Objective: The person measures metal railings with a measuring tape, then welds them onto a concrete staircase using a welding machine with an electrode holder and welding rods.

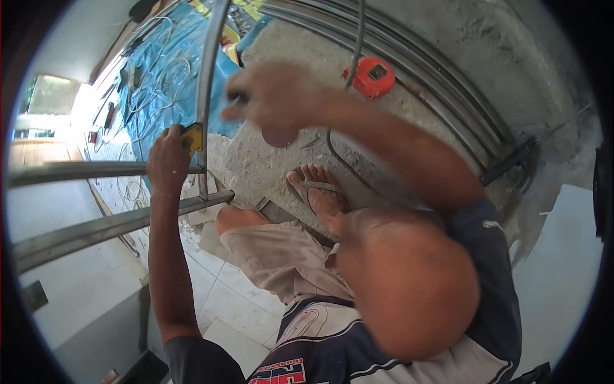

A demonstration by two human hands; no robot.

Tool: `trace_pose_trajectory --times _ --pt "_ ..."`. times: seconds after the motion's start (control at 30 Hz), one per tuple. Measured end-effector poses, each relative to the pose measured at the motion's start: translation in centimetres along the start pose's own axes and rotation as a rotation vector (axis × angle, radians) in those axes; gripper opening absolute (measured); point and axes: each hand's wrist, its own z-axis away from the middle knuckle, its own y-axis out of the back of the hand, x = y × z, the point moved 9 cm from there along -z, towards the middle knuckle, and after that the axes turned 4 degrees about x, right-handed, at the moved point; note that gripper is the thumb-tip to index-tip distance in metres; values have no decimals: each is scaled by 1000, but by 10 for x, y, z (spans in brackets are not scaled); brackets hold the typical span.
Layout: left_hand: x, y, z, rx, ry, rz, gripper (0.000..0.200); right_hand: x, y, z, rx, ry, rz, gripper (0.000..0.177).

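One yellow-and-black tool (192, 139) sits against the upright of the metal tube frame (205, 96) at left, pinched by the left hand (170, 157). Right hand (272, 96) is raised right of the upright, motion-blurred; its grip cannot be told. Red tape measure (373, 78) lies on the rough concrete floor (281, 54), far right, near loose metal tubes (441, 80).

Dull grey metal frame (96, 232), rough concrete floor (268, 70), glossy blue plastic sheet (167, 77).
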Motion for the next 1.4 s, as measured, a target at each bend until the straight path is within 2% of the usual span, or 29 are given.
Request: trace_pose_trajectory --times 0.07,0.1,0.13,0.2,0.27,0.37,0.43,0.53,0.67,0.73,0.87,0.93,1.03,1.17,1.27,1.33,1.4 --pt "-2 -1 0 14 12 0 20 14 86 21 302 140 -56 36" --pt "-4 -4 0 5 13 -4 20 38 118 31 337 -18 -13 38" --pt "-4 -5 0 -3 7 -11 20 50 151 48 428 -65 296 38" --pt "-4 1 -2 24 23 -5 23 99 174 76 345 -292 770 35" --pt "-4 -3 -1 1 26 27 24 143 166 103 172 -571 871 34" --pt "-2 -1 0 5 10 32 27 168 138 130 99 -645 932 32" --pt "-2 0 -3 0 7 31 28 184 131 146 131 -749 838 41" --pt "-3 -3 0 -10 14 27 28 192 128 150 150 -631 785 42" --pt "-3 -4 -2 25 16 36 28 193 127 155 171 -599 701 43" --pt "-3 -5 0 31 17 35 28 182 119 158 142 -575 742 52" --pt "-1 -3 1 61 12 27 26 193 112 153 152 -542 724 59" --pt "-2 -4 1 71 8 30 24 194 118 152 255 -520 623 60" --pt "-3 -4 2 65 -6 17 24 186 136 134 382 -521 631 60" --pt "-1 -2 2 68 6 35 26 155 159 102 410 -426 632 58" --pt "1 -1 6 85 -24 33 28 128 158 101 341 -464 636 56" --pt "0 -1 2 79 5 14 29 129 152 111 240 -537 490 57" --pt "6 1 3 87 3 28 27 134 151 129 237 -564 503 59"
